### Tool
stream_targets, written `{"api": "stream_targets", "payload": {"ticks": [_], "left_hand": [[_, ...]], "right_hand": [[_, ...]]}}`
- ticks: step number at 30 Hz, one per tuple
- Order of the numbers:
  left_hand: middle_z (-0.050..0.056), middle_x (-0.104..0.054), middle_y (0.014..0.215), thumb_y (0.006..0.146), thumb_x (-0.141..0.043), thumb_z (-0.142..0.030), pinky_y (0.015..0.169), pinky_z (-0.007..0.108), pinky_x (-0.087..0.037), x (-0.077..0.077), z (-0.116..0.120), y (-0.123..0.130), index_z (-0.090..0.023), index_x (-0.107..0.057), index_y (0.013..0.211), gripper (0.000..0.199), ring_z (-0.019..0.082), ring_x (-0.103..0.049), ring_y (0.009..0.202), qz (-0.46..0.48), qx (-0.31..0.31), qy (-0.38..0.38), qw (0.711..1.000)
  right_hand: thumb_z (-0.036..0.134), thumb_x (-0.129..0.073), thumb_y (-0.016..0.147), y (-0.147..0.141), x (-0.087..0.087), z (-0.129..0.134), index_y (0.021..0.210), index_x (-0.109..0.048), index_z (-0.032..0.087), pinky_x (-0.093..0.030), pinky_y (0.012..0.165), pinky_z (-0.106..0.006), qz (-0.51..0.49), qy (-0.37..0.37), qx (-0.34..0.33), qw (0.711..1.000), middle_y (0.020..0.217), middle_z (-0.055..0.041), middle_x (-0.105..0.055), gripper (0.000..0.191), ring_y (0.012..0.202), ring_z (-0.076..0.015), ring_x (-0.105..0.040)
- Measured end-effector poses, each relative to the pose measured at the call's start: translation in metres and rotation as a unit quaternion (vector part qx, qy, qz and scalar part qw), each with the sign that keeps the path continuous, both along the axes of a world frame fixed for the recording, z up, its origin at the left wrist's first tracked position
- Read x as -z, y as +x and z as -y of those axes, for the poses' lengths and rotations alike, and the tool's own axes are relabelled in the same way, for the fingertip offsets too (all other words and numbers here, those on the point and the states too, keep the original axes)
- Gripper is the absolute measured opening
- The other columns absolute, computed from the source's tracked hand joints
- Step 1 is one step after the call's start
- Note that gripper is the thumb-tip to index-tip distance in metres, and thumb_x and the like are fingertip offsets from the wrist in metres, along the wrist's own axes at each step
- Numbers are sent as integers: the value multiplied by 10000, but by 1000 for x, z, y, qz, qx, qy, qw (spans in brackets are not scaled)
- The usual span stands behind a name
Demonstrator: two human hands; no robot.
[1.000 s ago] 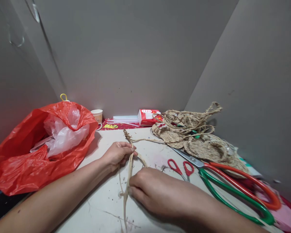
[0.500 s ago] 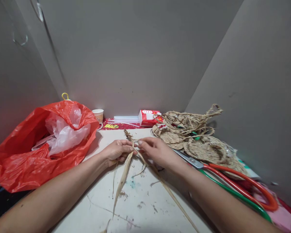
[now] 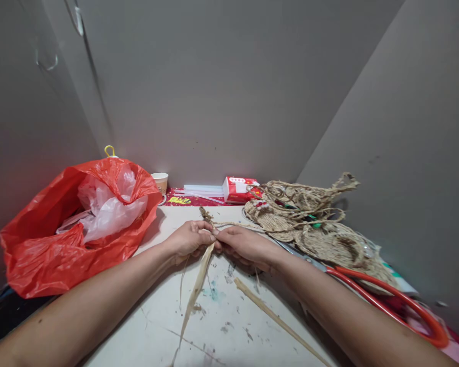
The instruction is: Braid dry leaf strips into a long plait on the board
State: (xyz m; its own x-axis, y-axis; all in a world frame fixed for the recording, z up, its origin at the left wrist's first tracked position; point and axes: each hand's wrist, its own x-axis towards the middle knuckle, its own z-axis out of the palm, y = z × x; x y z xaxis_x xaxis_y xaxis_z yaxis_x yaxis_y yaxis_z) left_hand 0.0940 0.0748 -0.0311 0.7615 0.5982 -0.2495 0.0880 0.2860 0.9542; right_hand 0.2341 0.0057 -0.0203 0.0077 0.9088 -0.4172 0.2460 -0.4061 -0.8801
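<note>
My left hand (image 3: 193,238) and my right hand (image 3: 245,243) meet over the white tabletop, thumbs and fingertips pinched close together on strips of dry, straw-coloured plant fibre. One long flat strip (image 3: 196,290) hangs down toward me from between the hands. Beyond the fingers a knotted brown end (image 3: 205,214) of the fibre sticks up, and a thin twisted cord (image 3: 237,224) runs right from it toward the woven pile. A separate fibre strip (image 3: 275,317) lies on the table below my right hand. The exact spot where the fingertips grip is partly hidden.
A red plastic bag (image 3: 80,270) with clear plastic inside stands at left. Behind are a paper cup (image 3: 160,181), white sticks (image 3: 202,188) and a red tissue pack (image 3: 239,189). Woven straw pieces (image 3: 325,239) and large orange-handled scissors (image 3: 390,290) lie at right.
My right hand has closed in on my left, fingertips now meeting. The thin twisted cord beyond the hands shows more plainly. The view has shifted slightly left.
</note>
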Motion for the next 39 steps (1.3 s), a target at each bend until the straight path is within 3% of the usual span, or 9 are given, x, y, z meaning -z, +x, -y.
{"api": "stream_targets", "payload": {"ticks": [8, 13, 18, 21, 25, 30, 33, 36, 39], "left_hand": [[6, -612, 714, 672, -664, -283, 392, 175, -216, -3, -11, -7, -142, -523, 897, 300, 25, -338, 435, -41, 99, 68, 992], [-100, -363, 479, 757, -589, -351, 408, 189, -213, -7, -15, -11, -147, -575, 863, 231, 32, -263, 377, -129, 144, 162, 968], [-25, -546, 530, 820, -442, -314, 489, 202, -326, -20, -6, -11, -151, -551, 656, 256, 76, -434, 457, -209, 156, 317, 912], [13, -595, 584, 820, -396, -279, 524, 227, -357, -26, 9, -10, -166, -559, 677, 245, 132, -527, 550, -273, 122, 433, 851], [101, -660, 743, 843, -351, -271, 572, 294, -405, -22, 32, -7, -159, -601, 784, 280, 219, -607, 659, -341, 86, 595, 722], [139, -648, 679, 780, -344, -116, 571, 355, -446, -4, 47, -3, -82, -579, 947, 290, 284, -638, 651, -387, 111, 672, 621], [141, -646, 677, 744, -346, -72, 559, 341, -447, 1, 55, -2, -70, -571, 966, 315, 275, -642, 653, -383, 127, 680, 612], [141, -652, 699, 729, -389, -85, 562, 317, -435, -13, 66, -6, -90, -598, 892, 265, 256, -637, 658, -365, 179, 667, 624], [107, -647, 670, 771, -441, -212, 516, 281, -396, -40, 65, -14, -142, -594, 704, 181, 207, -595, 586, -317, 286, 597, 679]], "right_hand": [[304, -487, 770, 8, 10, 2, 575, -455, 184, -93, 305, -163, -113, -7, -11, 994, 398, 108, -261, 231, 329, -36, -127], [266, -486, 739, 0, 16, 4, 519, -434, 188, -76, 301, -177, -84, 16, 61, 994, 320, 109, -248, 239, 277, -30, -133], [248, -494, 722, -8, 22, 5, 552, -519, 168, -64, 297, -190, -76, 34, 95, 992, 309, 108, -268, 189, 260, -29, -152], [223, -485, 704, -11, 20, 7, 487, -445, 182, -85, 296, -185, -105, 46, 101, 988, 314, 105, -268, 225, 269, -26, -157], [231, -476, 705, -14, 17, 10, 450, -314, 202, -102, 300, -170, -148, 46, 101, 983, 335, 98, -281, 304, 283, -20, -166], [227, -513, 691, -12, 20, 11, 455, -325, 197, -102, 300, -166, -188, 36, 93, 977, 352, 103, -283, 304, 291, -15, -162], [219, -535, 684, -11, 22, 12, 469, -397, 181, -95, 301, -167, -195, 30, 84, 977, 354, 105, -277, 259, 297, -14, -157], [258, -567, 708, -8, 23, 12, 573, -537, 141, -88, 305, -163, -215, 20, 69, 974, 358, 112, -270, 181, 310, -17, -151], [272, -616, 704, -1, 23, 10, 610, -538, 132, -64, 322, -149, -263, 6, 55, 963, 401, 126, -234, 186, 347, -8, -111]]}}
